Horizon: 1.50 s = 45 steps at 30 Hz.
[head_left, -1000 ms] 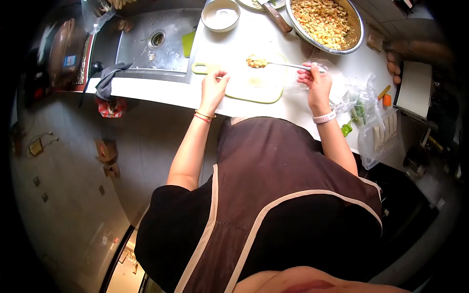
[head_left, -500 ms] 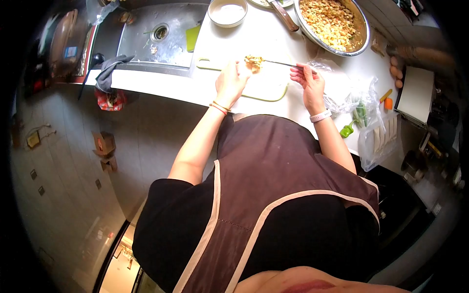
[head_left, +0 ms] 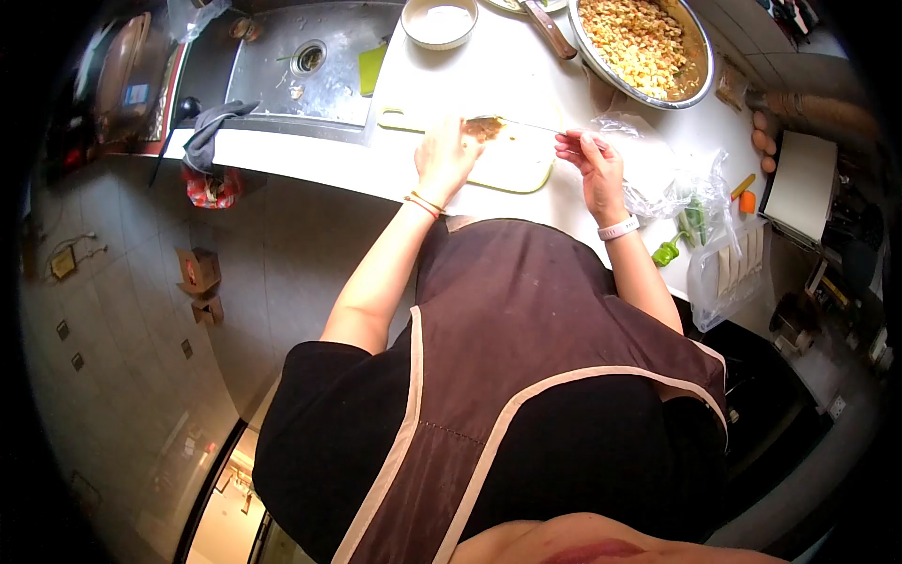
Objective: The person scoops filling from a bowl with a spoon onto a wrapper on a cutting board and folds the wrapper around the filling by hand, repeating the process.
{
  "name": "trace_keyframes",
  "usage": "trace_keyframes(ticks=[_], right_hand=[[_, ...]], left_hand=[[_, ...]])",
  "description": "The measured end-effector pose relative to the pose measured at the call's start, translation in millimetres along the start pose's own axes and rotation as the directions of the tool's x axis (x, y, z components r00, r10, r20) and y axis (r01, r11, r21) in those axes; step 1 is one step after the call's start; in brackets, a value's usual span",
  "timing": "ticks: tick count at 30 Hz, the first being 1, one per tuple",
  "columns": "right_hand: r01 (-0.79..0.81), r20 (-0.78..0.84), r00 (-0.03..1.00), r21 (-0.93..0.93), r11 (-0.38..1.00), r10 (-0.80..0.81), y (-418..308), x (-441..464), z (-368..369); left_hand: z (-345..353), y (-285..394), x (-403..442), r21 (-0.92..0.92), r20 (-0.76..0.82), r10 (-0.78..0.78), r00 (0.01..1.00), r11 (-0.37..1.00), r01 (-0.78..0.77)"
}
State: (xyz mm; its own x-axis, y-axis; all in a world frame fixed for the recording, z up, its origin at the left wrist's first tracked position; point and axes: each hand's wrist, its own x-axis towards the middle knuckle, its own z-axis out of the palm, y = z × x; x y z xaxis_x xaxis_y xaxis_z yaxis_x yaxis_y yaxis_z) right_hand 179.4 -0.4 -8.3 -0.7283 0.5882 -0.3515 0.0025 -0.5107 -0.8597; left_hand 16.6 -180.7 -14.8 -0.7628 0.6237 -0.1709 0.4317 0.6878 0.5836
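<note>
My right hand [head_left: 594,164] is closed on the handle of a thin metal spoon [head_left: 534,126], which points left over the cutting board. At the spoon's end, a small heap of brownish-yellow filling [head_left: 486,130] lies right beside my left hand [head_left: 444,155]. The fingers of my left hand are bent towards that filling; whether they hold anything is too small and bright to tell. Beneath both is a white cutting board [head_left: 512,174] with a green rim. A big metal bowl [head_left: 642,52] of chopped filling stands beyond my right hand.
A white bowl [head_left: 440,23] and a knife [head_left: 550,30] lie at the back. On the left is a steel sink [head_left: 272,70] with a grey cloth [head_left: 209,136] on its edge. Plastic bags [head_left: 728,268], a green pepper [head_left: 666,251], a carrot piece [head_left: 747,202] and eggs [head_left: 763,141] lie on the right.
My left hand has moved right and up to the spoon's end. The filling on the spoon looks smaller and flatter than before. My right hand has shifted slightly and still holds the spoon.
</note>
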Motion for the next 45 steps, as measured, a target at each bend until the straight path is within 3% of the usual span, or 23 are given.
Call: trace_keyframes(ticks=[8,17,20,22,25,37,41,45], right_hand=[[0.049,-0.019,0.999,-0.063,0.997,-0.05,-9.2,-8.5,-15.0],[0.103,-0.077,0.991,-0.133,0.986,-0.114,-20.3,-25.9,-29.4],[0.113,-0.087,0.988,-0.14,0.984,-0.126,-20.3,-29.8,-33.1],[0.134,-0.113,0.982,-0.159,0.978,-0.153,-23.0,-32.8,-31.8],[0.159,-0.126,0.976,-0.139,0.978,-0.177,-27.1,-34.6,-23.8],[0.14,-0.09,0.983,-0.179,0.974,-0.157,-14.9,-27.4,-2.9],[0.224,-0.137,0.96,-0.137,0.965,-0.243,-37.1,-30.9,-10.8],[0.447,-0.231,0.851,-0.153,0.882,-0.471,-85.8,-23.9,-28.2]], left_hand=[[8.2,-6.2,1.1,0.082,-0.085,0.097,0.992,0.993,-0.09],[-1.7,-6.5,-2.4,0.056,-0.036,0.066,0.997,0.996,-0.064],[-4.9,-7.4,-2.3,0.065,0.034,-0.016,0.999,0.998,0.014],[1.5,-15.0,-2.6,0.087,-0.068,0.091,0.994,0.993,-0.085],[6.0,-18.9,-1.2,0.105,-0.079,0.082,0.993,0.992,-0.074],[10.4,-12.3,8.1,-0.002,-0.106,0.066,0.992,0.998,-0.067],[13.9,-17.1,7.0,-0.043,-0.178,0.104,0.979,0.993,-0.114],[6.1,-17.2,1.4,-0.119,-0.208,0.126,0.97,0.981,-0.153]])
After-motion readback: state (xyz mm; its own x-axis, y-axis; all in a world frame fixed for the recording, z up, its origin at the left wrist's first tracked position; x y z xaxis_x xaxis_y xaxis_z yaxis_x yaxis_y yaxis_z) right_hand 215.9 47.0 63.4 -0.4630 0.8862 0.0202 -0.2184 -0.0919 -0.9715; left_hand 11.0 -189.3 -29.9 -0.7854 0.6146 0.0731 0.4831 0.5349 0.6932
